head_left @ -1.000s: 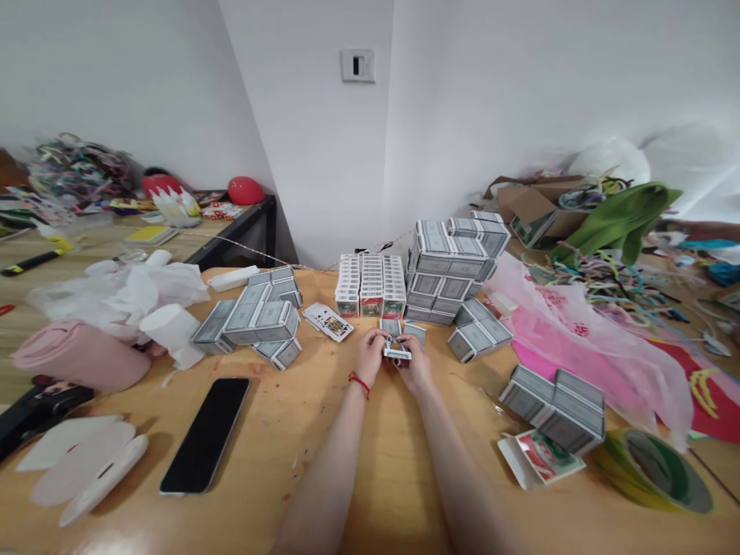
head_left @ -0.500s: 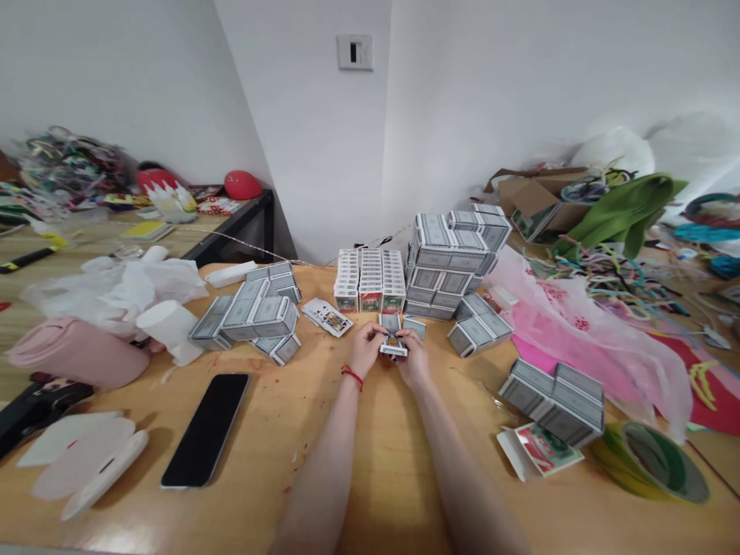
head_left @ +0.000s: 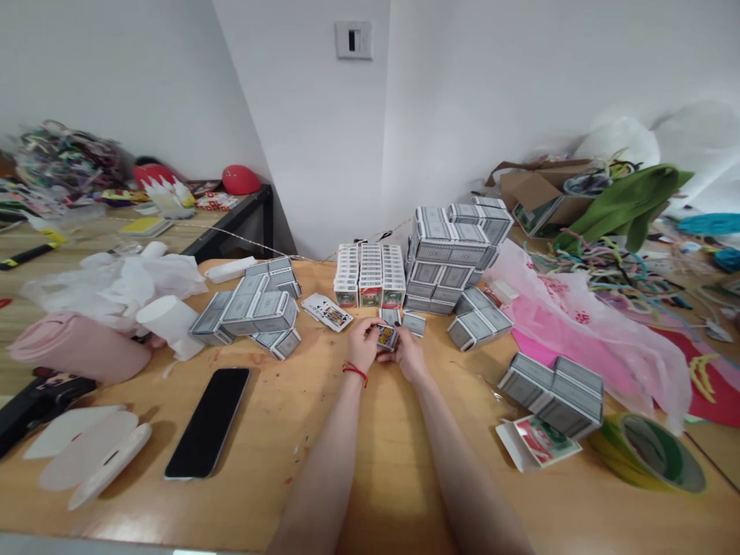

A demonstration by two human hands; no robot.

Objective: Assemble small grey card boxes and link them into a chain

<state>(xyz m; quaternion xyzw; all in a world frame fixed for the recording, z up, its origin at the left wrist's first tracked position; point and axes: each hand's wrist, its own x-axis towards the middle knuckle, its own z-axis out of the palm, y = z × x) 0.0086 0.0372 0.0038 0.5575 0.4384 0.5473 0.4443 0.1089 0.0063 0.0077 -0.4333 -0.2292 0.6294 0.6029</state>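
Observation:
My left hand [head_left: 364,344] and my right hand [head_left: 408,354] meet over the wooden table [head_left: 370,462], both closed on a small deck of playing cards [head_left: 386,336] held between them, a face card on top. A red string bracelet [head_left: 354,371] circles my left wrist. Just beyond my hands stand rows of small card packs [head_left: 370,275] and two loose packs [head_left: 405,319]. A fanned pile of loose cards [head_left: 327,312] lies to the left of my hands.
Stacked grey card cartons [head_left: 454,254] rise behind; more cartons lie at left [head_left: 254,312] and right [head_left: 555,393]. A black phone [head_left: 208,420], white paper cup [head_left: 165,317], pink roll [head_left: 81,351], pink plastic bag [head_left: 583,324], tape roll [head_left: 653,455] and an opened card box [head_left: 537,441] surround the area.
My hands have shifted slightly away from me with the deck, which has turned so its face shows more. The view has tipped down a little.

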